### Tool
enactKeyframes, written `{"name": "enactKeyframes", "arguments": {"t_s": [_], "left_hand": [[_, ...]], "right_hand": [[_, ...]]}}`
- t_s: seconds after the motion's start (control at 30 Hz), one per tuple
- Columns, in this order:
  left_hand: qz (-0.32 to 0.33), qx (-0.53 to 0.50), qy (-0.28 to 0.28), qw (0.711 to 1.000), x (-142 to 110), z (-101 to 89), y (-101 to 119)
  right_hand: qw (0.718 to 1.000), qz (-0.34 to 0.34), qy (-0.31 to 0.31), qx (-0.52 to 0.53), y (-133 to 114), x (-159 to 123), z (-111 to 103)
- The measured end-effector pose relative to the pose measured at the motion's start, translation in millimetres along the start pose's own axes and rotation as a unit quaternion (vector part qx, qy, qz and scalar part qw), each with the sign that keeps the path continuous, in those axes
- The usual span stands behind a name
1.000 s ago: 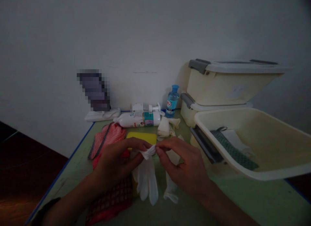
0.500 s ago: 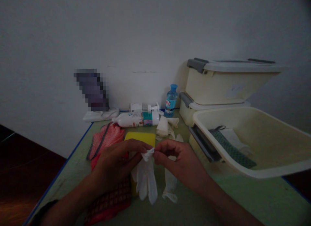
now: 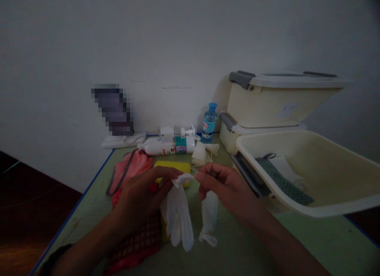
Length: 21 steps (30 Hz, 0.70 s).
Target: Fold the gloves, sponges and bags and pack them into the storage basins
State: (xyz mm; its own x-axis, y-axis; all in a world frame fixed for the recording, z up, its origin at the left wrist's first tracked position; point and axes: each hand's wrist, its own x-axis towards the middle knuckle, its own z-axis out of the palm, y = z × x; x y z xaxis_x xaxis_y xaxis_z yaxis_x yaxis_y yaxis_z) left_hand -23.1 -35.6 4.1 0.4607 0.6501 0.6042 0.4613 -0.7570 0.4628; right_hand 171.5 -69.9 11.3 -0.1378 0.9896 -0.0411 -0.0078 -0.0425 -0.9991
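A white rubber glove (image 3: 179, 216) hangs fingers down over the table, its cuff bunched at the top. My left hand (image 3: 145, 193) pinches that cuff between thumb and fingers. On the other side, my right hand (image 3: 222, 185) is closed at the thumb and forefinger on the cuff's edge, drawing it out to a point. Below my right hand lies a second white glove (image 3: 209, 216), partly covered by the hand. Behind my hands a yellow sponge (image 3: 170, 166) shows in part. A red cloth (image 3: 127, 173) lies beside and under my left arm.
At the back lie a white bottle (image 3: 157, 146) and a clear pump bottle (image 3: 175, 131). A blue bottle (image 3: 209, 123) stands near more crumpled gloves (image 3: 202, 153). To the right are stacked lidded boxes (image 3: 261, 106) and an open bin (image 3: 335, 149) holding a green cloth (image 3: 285, 181).
My right hand has moved slightly right and up, stretching the cuff's edge away from my left hand. The hanging glove has shifted a little.
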Motion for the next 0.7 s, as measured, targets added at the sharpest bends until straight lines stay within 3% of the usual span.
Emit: {"name": "enactKeyframes", "arguments": {"t_s": [0.2, 0.4, 0.57, 0.7], "left_hand": [[0.014, -0.015, 0.012, 1.000, -1.8, 1.3, -2.9], [0.024, -0.016, 0.004, 1.000, -3.0, 2.7, -4.6], [-0.008, -0.010, 0.011, 1.000, -2.1, -0.1, -3.8], [-0.032, -0.049, 0.015, 0.998, 0.0, -2.0, -3.0]], "right_hand": [[0.998, -0.025, 0.033, -0.038, 5.2, -2.4, 4.4], [0.996, -0.044, 0.025, -0.067, 9.9, -4.8, 10.7], [0.994, -0.078, 0.067, -0.030, 6.0, -7.6, 9.9], [0.993, -0.093, 0.052, -0.044, 9.5, -7.6, 10.3]]}}
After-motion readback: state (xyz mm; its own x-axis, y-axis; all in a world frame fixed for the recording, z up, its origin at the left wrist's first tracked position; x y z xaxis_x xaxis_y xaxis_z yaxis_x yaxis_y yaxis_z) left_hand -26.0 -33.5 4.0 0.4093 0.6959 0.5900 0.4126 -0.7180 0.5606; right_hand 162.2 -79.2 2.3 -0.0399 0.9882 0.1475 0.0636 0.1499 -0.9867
